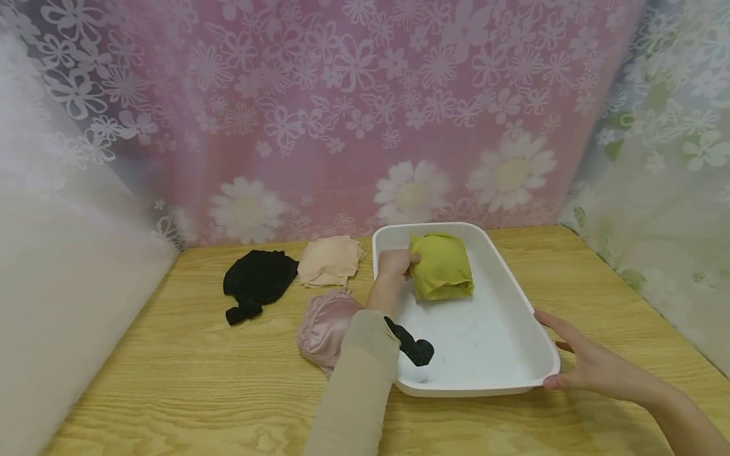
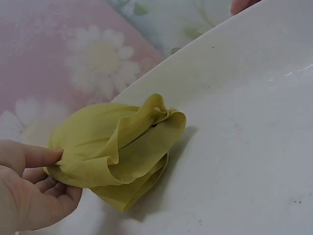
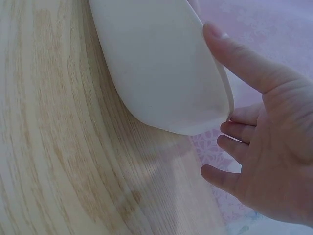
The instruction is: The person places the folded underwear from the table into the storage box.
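In the head view, my left hand (image 1: 398, 261) reaches over the left side of a white basin (image 1: 521, 297). Its thumb and fingers pinch the edge of a folded yellow-green undergarment (image 1: 441, 266), domed and soft, toward the basin's far end. In the left wrist view, loose folds of the undergarment (image 2: 117, 152) hang open on the side away from the hand. At the basin's near right corner is my right hand (image 1: 595, 364), fingers spread and fairly straight, with thumb and forefinger against the rim, as the right wrist view also shows.
Left of the basin, a dusty-pink satin bra (image 1: 326, 326) with lace lies partly behind my left sleeve (image 1: 353, 386). Beyond it are a beige folded garment (image 1: 329, 261) and a bunched black garment (image 1: 259, 278). Flowered curtains (image 1: 342, 126) enclose the wooden table (image 1: 199, 380).
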`<state>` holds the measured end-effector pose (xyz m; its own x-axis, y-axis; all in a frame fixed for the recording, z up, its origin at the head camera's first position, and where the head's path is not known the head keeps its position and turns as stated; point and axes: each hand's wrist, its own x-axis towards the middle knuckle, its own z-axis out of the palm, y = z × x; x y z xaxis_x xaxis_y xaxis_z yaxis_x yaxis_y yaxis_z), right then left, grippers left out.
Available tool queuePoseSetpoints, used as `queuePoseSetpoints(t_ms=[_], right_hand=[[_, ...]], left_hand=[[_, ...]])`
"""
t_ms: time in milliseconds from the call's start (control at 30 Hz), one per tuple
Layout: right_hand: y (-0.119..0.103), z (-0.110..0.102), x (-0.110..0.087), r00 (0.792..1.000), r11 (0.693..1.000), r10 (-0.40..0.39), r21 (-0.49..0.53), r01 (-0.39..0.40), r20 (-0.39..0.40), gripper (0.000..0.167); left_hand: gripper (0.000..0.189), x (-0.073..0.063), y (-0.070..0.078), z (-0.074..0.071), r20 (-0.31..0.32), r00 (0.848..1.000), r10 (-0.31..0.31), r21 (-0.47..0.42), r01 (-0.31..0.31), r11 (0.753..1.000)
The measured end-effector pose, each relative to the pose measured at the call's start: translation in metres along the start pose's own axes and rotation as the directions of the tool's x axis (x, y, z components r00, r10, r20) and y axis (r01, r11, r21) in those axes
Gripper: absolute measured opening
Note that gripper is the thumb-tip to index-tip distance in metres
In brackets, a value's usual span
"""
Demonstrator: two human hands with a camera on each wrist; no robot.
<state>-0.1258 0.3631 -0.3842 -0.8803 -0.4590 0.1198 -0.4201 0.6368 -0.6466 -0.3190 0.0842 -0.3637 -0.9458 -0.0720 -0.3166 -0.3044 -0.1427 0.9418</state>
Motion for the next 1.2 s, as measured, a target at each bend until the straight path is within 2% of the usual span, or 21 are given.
queuePoseSetpoints(t_ms=[133,267,533,833,1000,1200], right_hand=[[-0.001,0.000,0.000,1.000,1.000,0.001,0.009,-0.001,0.010,0.099],[-0.002,-0.001,0.001,1.000,1.000,0.000,0.024,0.000,0.019,0.099],[-0.004,-0.001,0.000,0.999,1.000,0.018,0.015,-0.019,0.028,0.098],[-0.004,-0.001,0.002,0.999,0.999,0.027,0.031,-0.028,0.026,0.098],[-0.002,-0.001,0.002,1.000,1.000,0.021,0.016,-0.022,0.017,0.098],[-0.001,0.000,0.001,1.000,1.000,0.024,0.010,-0.024,0.013,0.097]], left_hand=[[0.012,0.006,-0.003,-0.002,-0.022,0.999,-0.027,0.114,0.029,0.993],[0.013,0.008,-0.003,-0.004,-0.042,0.999,-0.026,0.256,0.036,0.966],[0.013,0.005,-0.007,-0.006,-0.054,0.998,0.024,0.357,-0.003,0.934],[0.006,0.009,-0.005,-0.007,-0.068,0.998,0.017,0.312,0.005,0.950],[0.016,0.009,-0.004,-0.009,-0.013,0.999,0.047,0.226,-0.043,0.973],[0.025,-0.006,0.012,-0.018,0.099,0.988,0.121,0.086,-0.130,0.988]])
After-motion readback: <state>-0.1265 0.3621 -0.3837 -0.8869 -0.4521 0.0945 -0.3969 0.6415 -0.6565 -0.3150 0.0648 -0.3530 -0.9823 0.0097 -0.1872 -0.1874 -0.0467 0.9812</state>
